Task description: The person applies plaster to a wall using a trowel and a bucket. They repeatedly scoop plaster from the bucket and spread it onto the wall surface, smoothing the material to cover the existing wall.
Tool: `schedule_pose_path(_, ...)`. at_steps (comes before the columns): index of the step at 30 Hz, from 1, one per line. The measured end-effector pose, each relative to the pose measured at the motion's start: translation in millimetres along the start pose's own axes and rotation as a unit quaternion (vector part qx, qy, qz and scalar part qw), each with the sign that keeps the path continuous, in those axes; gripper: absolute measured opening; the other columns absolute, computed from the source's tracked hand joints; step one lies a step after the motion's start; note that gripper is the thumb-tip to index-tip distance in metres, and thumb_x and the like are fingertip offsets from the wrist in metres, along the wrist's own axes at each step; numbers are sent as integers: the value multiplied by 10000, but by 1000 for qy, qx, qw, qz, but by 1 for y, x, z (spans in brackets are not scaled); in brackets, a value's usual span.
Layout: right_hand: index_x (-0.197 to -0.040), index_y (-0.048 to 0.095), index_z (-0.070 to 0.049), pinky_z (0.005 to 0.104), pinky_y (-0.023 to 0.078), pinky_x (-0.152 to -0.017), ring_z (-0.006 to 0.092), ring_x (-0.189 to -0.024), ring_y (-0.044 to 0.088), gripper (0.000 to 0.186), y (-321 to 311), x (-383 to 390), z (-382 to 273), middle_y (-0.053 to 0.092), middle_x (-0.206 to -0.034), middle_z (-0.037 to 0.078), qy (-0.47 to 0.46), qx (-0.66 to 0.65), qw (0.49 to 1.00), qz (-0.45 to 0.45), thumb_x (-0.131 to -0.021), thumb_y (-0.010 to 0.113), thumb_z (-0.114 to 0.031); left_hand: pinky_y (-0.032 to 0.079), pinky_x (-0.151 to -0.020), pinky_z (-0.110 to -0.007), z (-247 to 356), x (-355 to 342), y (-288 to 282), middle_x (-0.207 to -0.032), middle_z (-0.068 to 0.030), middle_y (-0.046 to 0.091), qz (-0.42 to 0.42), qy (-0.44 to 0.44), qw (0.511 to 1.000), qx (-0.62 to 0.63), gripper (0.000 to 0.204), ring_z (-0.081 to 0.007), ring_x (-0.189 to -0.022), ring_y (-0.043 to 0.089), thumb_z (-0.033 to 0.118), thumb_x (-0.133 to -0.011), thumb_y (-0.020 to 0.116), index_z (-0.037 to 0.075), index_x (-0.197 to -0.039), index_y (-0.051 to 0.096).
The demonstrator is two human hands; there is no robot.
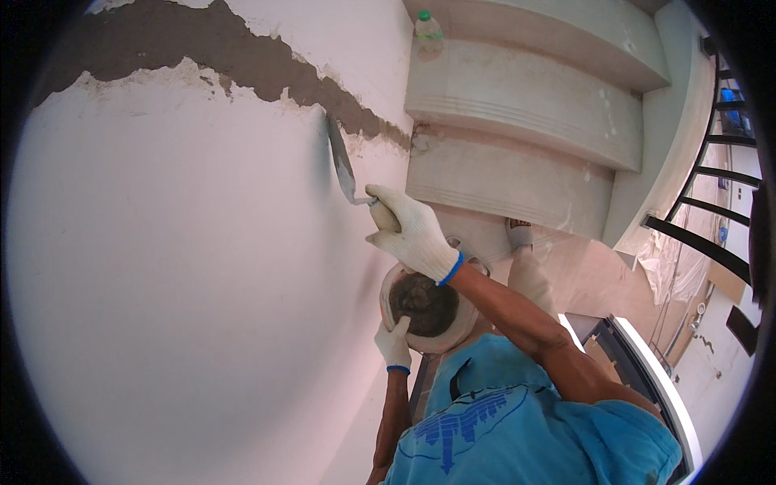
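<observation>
My right hand (408,230), in a white glove with a blue cuff, grips the handle of a metal trowel (343,162). Its blade reaches to the white wall (162,242), at the lower edge of a rough band of grey plaster (162,44). Whether the blade touches the wall is hard to tell. Below it, my gloved left hand (394,343) holds the rim of a round bucket (461,327) containing dark grey mix (432,303), beside the wall.
Pale steps (517,85) climb beside the wall, with a green-capped bottle (429,34) on one. A black railing (695,242) runs along the right. My foot (519,234) stands below the steps. A white-edged frame (659,372) and plastic sheeting (659,275) are at the right.
</observation>
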State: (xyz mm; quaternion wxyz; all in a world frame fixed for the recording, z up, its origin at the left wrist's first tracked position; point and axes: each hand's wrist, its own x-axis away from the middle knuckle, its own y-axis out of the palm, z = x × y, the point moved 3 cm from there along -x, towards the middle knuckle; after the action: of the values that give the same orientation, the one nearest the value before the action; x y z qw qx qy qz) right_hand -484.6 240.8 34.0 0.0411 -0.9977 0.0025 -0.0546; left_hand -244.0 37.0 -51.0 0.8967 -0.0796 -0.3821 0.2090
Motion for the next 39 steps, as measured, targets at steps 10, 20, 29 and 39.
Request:
schedule_pose_path(10, -1415, 592, -56, 495, 552, -930, 459, -1120, 684, 683, -6, -22, 53, 711, -1190, 259, 77, 52, 994, 54, -788, 813, -214, 539, -931, -336, 9, 2, 7, -1158, -103, 745, -2, 6, 999, 37, 417, -197, -1025, 682, 72, -896, 772, -93, -1273, 702)
schedule_pose_path(20, -1417, 553, -47, 521, 553, -925, 466, -1094, 678, 666, 12, -40, 57, 674, -1268, 249, 67, 105, 990, 59, -808, 782, -195, 541, -917, -341, 6, 5, 1, -1150, -105, 744, 7, -2, 1000, 5, 429, -198, -1009, 679, 91, -884, 792, -93, -1262, 706)
schedule_pose_path(29, -1464, 535, -80, 504, 543, -920, 427, -1093, 675, 707, 20, -41, 44, 677, -1163, 198, 110, 151, 982, 7, -820, 809, -182, 544, -949, -348, -3, 2, -6, -1208, -113, 733, -3, -13, 1000, 0, 466, -214, -1049, 694, 87, -900, 773, -96, -1317, 675)
schedule_pose_path(39, -1443, 540, -60, 514, 553, -919, 455, -1099, 683, 697, 1, -19, 50, 696, -1218, 236, 65, 126, 989, 40, -813, 798, -211, 545, -945, -349, 3, 1, -3, -1200, -114, 736, -1, -7, 1000, 6, 462, -213, -1046, 691, 95, -893, 780, -99, -1301, 684)
